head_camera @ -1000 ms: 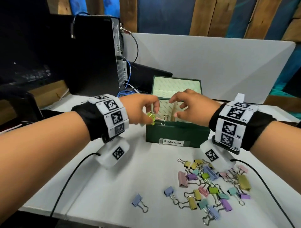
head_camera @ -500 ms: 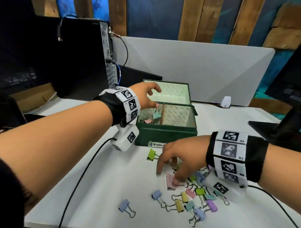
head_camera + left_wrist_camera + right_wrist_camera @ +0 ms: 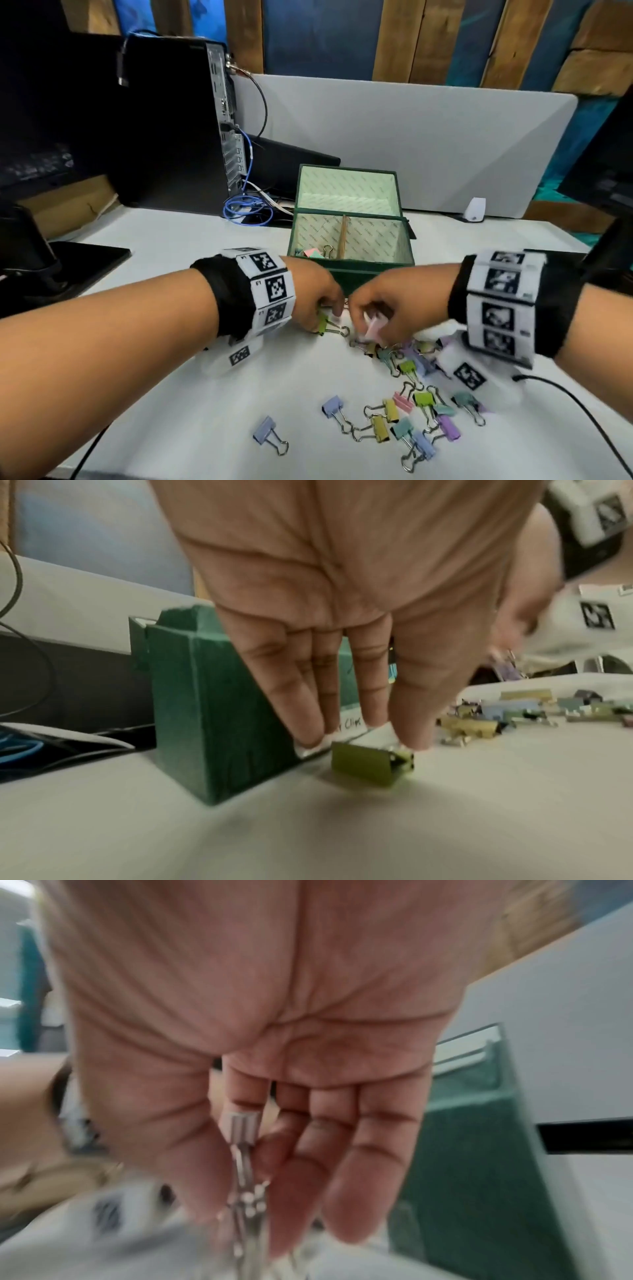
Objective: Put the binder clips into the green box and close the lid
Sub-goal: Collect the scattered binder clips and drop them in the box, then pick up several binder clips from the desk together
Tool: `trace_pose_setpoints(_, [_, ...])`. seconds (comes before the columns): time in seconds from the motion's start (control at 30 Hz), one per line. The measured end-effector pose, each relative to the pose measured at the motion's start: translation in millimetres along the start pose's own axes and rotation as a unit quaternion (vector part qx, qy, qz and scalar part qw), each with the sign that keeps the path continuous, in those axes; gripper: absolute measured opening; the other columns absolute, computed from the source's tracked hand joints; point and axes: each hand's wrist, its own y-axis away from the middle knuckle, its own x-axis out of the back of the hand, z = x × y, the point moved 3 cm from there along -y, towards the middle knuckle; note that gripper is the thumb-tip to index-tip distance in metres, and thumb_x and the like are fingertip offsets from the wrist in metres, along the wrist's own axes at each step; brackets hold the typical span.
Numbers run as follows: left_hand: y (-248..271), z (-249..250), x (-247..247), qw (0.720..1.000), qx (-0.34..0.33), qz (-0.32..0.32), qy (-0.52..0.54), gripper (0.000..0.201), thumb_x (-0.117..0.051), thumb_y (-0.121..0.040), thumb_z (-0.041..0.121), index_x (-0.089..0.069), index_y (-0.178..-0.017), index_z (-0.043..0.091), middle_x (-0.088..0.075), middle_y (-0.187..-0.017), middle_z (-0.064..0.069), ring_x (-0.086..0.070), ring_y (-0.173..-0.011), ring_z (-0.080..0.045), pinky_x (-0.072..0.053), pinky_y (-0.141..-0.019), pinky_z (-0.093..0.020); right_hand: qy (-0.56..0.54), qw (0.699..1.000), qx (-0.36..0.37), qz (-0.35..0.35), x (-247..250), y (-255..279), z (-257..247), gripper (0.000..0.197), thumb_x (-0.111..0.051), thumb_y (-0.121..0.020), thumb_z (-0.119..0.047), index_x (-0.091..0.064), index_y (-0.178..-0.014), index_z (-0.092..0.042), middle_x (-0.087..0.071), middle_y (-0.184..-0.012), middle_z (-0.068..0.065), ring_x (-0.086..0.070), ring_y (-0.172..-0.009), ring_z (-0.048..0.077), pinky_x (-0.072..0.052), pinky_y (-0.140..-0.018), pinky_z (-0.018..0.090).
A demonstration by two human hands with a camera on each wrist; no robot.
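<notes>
Right wrist view is badly smeared: the right hand (image 3: 253, 1047) fills it, and only the wire handles of a pink clip (image 3: 244, 1164) read clearly, pinched between thumb and curled fingers (image 3: 369, 1150); the clip's body is hidden there, and the tabletop (image 3: 103, 1253) below is a grey blur. From the head view the same pink clip (image 3: 374, 328) shows partly under the right hand (image 3: 394, 305), just in front of the green box (image 3: 349, 270), whose front label is covered by both hands.

Counting is only partly possible. Inside the green box, in its left compartment, at least two clips (image 3: 313, 253) show (a pink and teal body and one wire loop), the rest cut off by the front wall. On the tabletop (image 3: 191, 411) in front of the box and to its right lies the loose pile of binder clips (image 3: 411, 404): roughly fifteen, though those under the right wrist cannot be told apart. One lilac clip (image 3: 269, 434) lies alone, left of the pile.

Both forearms reach forward, palms down, the hands nearly meeting at the box's front wall. The left hand (image 3: 342, 593) points its fingers (image 3: 373, 685) down, nearly straight, thumb and fingertips narrowed around a green clip (image 3: 366, 764) that rests on the tabletop just beside the box's front; whether they grip it yet I cannot tell. The box lid (image 3: 347, 190) stands open, upright behind the box.
</notes>
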Motion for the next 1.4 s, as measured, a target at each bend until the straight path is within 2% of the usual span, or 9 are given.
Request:
trace_pose_setpoints(0.17, [-3, 0, -13, 1.000, 0.011, -0.024, 0.014, 0.040, -0.068, -0.078, 0.029, -0.057, -0.116, 0.032, -0.059, -0.117, 0.005, -0.057, -0.100, -0.017, -0.049, -0.088, -0.029, -0.234, 0.965, -0.034, 0.117, 36, 3, 29, 0.013, -0.067, -0.082, -0.012, -0.062, -0.087, -0.023, -0.064, -0.087, 0.004, -0.065, -0.060, 0.013, -0.059, -0.067, 0.032])
trace_pose_setpoints(0.37, [4, -5, -15, 0.999, 0.027, -0.012, 0.029, 0.032, -0.069, -0.076, 0.030, -0.059, -0.107, 0.031, -0.059, -0.107, 0.006, -0.052, -0.086, -0.013, -0.047, -0.078, -0.026, -0.247, 0.934, -0.077, 0.245, 54, -12, 32, 0.016, -0.066, -0.083, -0.010, -0.058, -0.094, -0.019, -0.060, -0.073, -0.001, -0.063, -0.048, 0.004, -0.051, -0.049, 0.018])
trace_pose_setpoints(0.53, [22, -13, 16, 0.994, 0.019, 0.063, 0.082, 0.029, -0.067, -0.075, 0.024, -0.060, -0.103, 0.029, -0.062, -0.095, 0.005, -0.057, -0.080, -0.015, -0.050, -0.073, -0.026, -0.246, 0.910, -0.064, 0.326, 71, -26, 29, 0.060, -0.072, -0.078, -0.019, -0.044, -0.130, -0.030, -0.058, -0.104, -0.004, -0.063, -0.099, 0.019, -0.051, -0.092, 0.036])
trace_pose_setpoints(0.63, [32, -27, 44, 0.982, 0.040, 0.148, 0.107, 0.024, -0.068, -0.075, 0.027, -0.060, -0.097, 0.032, -0.059, -0.090, 0.012, -0.057, -0.074, -0.006, -0.050, -0.071, -0.027, -0.227, 0.914, -0.066, 0.329, 70, -25, 30, 0.052, -0.066, -0.082, -0.015, -0.046, -0.128, -0.028, -0.053, -0.111, -0.004, -0.060, -0.107, 0.022, -0.048, -0.098, 0.040])
trace_pose_setpoints(0.8, [22, -54, 74, 0.952, 0.090, 0.275, 0.099, 0.026, -0.070, -0.077, 0.028, -0.059, -0.101, 0.030, -0.058, -0.098, 0.011, -0.055, -0.073, -0.007, -0.044, -0.063, -0.022, -0.122, 0.963, -0.056, 0.232, 49, 5, 20, 0.018, -0.059, -0.086, -0.016, -0.060, -0.087, -0.034, -0.062, -0.091, -0.012, -0.062, -0.077, 0.009, -0.050, -0.072, 0.020])
trace_pose_setpoints(0.97, [-2, -67, 60, 0.959, 0.125, 0.240, 0.085, 0.043, -0.064, -0.080, 0.043, -0.054, -0.120, 0.032, -0.059, -0.122, 0.003, -0.056, -0.110, -0.019, -0.047, -0.092, -0.035, -0.013, 0.997, -0.076, 0.002, 6, 20, 20, 0.024, -0.060, -0.086, -0.020, -0.060, -0.106, -0.033, -0.062, -0.100, -0.007, -0.059, -0.088, 0.010, -0.050, -0.083, 0.026])
trace_pose_setpoints(1.1, [11, -56, 51, 0.962, 0.100, 0.238, 0.091, 0.046, -0.063, -0.078, 0.048, -0.054, -0.120, 0.033, -0.055, -0.115, 0.003, -0.055, -0.105, -0.018, -0.047, -0.091, -0.036, 0.045, 0.995, -0.075, -0.039, -14, 20, 23, 0.052, -0.067, -0.081, -0.033, -0.045, -0.127, -0.046, -0.047, -0.127, -0.009, -0.052, -0.112, 0.012, -0.048, -0.095, 0.032])
trace_pose_setpoints(1.3, [52, -10, 12, 0.991, -0.024, -0.008, 0.133, 0.049, -0.077, -0.065, 0.044, -0.054, -0.108, 0.046, -0.060, -0.093, 0.010, -0.059, -0.073, -0.003, -0.049, -0.069, -0.023, 0.053, 0.997, -0.040, -0.051, -22, 13, 16, 0.064, -0.065, -0.081, -0.042, -0.033, -0.136, -0.049, -0.041, -0.133, -0.007, -0.045, -0.119, 0.014, -0.042, -0.102, 0.034])
trace_pose_setpoints(1.4, [55, -3, -13, 0.992, -0.033, -0.051, 0.110, 0.054, -0.077, -0.063, 0.049, -0.052, -0.110, 0.051, -0.058, -0.092, 0.015, -0.058, -0.069, 0.002, -0.048, -0.067, -0.019, 0.068, 0.996, -0.042, -0.033, -27, 8, 15, 0.060, -0.064, -0.082, -0.043, -0.035, -0.134, -0.051, -0.043, -0.128, -0.007, -0.046, -0.116, 0.014, -0.044, -0.099, 0.033])
